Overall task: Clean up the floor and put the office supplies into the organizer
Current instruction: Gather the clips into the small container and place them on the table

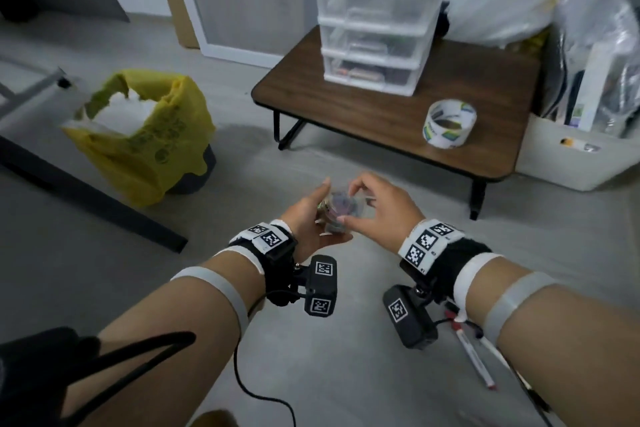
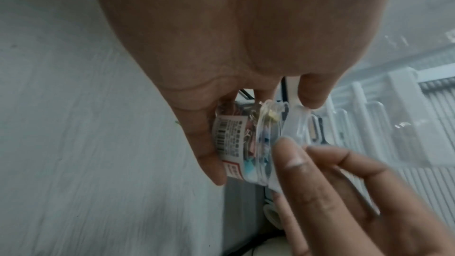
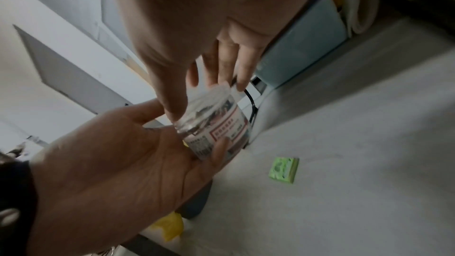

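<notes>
A small clear jar of coloured binder clips (image 1: 334, 215) is held over the floor between both hands. My left hand (image 1: 311, 218) cups its labelled body (image 2: 229, 143) with curled fingers. My right hand (image 1: 362, 208) pinches the clear lid (image 2: 295, 124) at the jar's mouth with thumb and fingertips (image 2: 290, 155). The lid looks tilted against the rim. In the right wrist view the jar (image 3: 216, 126) lies on the left hand's fingers. The white drawer organizer (image 1: 374, 10) stands on the low brown table (image 1: 381, 114) beyond my hands.
A tape roll (image 1: 449, 123) sits on the table. Pens (image 1: 474, 354) lie on the floor under my right forearm, and a green sticky-note pad (image 3: 283, 170) lies on the floor. A yellow-bagged bin (image 1: 145, 139) stands left. A white crate (image 1: 561, 163) of bags stands right.
</notes>
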Action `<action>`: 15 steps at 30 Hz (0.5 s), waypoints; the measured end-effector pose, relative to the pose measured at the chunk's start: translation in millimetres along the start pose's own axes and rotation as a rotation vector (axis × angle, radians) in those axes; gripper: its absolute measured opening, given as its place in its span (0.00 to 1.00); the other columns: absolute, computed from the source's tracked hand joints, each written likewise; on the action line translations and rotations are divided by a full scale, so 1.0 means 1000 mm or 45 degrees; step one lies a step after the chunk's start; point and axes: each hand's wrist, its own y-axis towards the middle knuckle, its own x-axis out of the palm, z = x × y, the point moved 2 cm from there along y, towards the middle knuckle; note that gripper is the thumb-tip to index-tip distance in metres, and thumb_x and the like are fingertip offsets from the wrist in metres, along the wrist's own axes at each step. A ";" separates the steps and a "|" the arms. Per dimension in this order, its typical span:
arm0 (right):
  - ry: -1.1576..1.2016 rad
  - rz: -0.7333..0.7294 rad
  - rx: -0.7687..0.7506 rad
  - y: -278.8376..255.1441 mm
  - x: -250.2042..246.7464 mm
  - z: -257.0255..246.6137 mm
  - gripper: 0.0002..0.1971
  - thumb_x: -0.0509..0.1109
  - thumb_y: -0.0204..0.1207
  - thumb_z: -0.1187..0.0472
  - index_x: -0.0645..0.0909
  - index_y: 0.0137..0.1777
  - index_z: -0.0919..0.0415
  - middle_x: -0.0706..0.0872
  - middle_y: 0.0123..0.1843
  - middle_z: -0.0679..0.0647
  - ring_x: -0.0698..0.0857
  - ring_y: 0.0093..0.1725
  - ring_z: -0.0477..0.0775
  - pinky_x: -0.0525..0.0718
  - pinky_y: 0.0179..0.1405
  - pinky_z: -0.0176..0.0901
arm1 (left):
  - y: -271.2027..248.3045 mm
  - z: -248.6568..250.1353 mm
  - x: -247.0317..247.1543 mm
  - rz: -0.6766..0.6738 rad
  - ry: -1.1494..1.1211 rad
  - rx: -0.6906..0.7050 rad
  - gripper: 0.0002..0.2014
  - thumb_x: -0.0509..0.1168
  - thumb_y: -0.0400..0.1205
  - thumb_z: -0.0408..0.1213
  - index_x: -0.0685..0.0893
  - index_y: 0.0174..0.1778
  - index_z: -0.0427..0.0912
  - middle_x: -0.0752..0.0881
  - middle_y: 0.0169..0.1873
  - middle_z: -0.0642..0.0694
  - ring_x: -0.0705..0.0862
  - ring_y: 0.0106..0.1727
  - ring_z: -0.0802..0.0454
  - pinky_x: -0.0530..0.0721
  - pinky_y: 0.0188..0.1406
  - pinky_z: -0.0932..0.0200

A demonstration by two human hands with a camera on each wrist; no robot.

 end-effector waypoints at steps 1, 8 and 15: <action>-0.060 -0.070 -0.025 0.001 -0.015 -0.009 0.22 0.82 0.64 0.51 0.78 0.56 0.51 0.85 0.59 0.50 0.84 0.60 0.53 0.83 0.61 0.56 | -0.008 0.008 0.010 0.003 0.057 0.021 0.27 0.60 0.84 0.58 0.84 0.61 0.35 0.84 0.50 0.37 0.84 0.49 0.41 0.86 0.59 0.40; -0.519 -0.280 -0.055 0.018 -0.094 -0.053 0.28 0.79 0.64 0.46 0.81 0.64 0.54 0.80 0.58 0.52 0.83 0.56 0.55 0.83 0.56 0.51 | -0.036 0.048 0.067 -0.080 0.199 0.122 0.19 0.59 0.86 0.53 0.86 0.59 0.43 0.87 0.49 0.39 0.84 0.47 0.42 0.87 0.47 0.45; -0.894 0.059 0.408 0.074 -0.099 -0.046 0.25 0.65 0.66 0.34 0.73 0.45 0.57 0.81 0.38 0.54 0.82 0.38 0.61 0.78 0.30 0.44 | 0.028 0.087 0.076 -0.160 0.177 0.294 0.16 0.63 0.81 0.39 0.86 0.64 0.41 0.86 0.39 0.44 0.82 0.40 0.49 0.89 0.50 0.46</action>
